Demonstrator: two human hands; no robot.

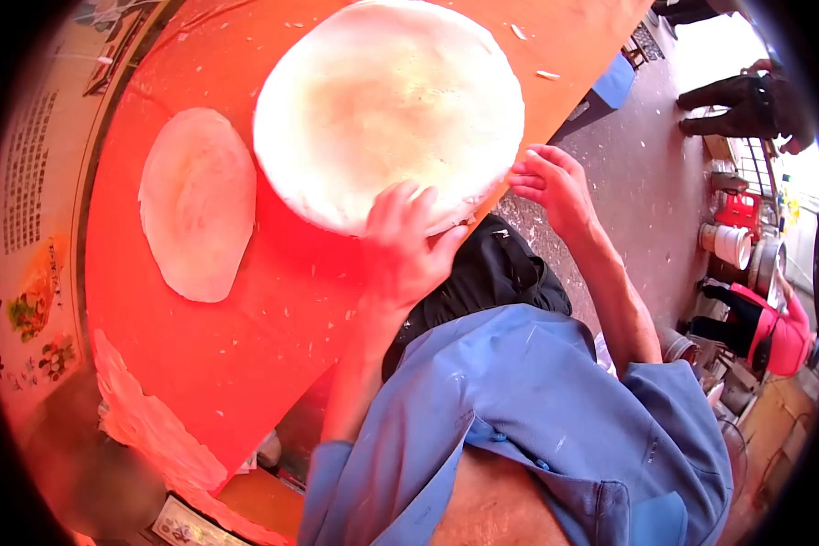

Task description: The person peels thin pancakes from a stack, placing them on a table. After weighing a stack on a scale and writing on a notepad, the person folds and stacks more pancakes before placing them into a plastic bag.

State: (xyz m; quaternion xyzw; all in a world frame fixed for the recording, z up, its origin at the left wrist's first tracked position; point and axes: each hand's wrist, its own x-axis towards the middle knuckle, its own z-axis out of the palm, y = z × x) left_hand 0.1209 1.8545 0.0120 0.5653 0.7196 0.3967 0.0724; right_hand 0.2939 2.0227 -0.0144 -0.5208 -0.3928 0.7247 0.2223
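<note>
A large, round, white piece (391,109) with a rough, bumpy rim lies on the red-orange covered table (273,309). Its middle is a little yellowish, and bright light washes out its surface. My left hand (405,241) is closed over the near rim, fingers bent on top and thumb spread toward the edge. At the right rim, my right hand (555,187) has its fingertips drawn together; I cannot tell what is between them. A flat, pale oval piece (196,205) lies on the table left of the round one.
White scraps (546,75) are scattered over the table. A printed sheet (32,227) borders the left side. Beyond the table's right edge, a person in pink (778,328) bends near white buckets (726,244), and a person in dark clothes (737,105) stands farther off.
</note>
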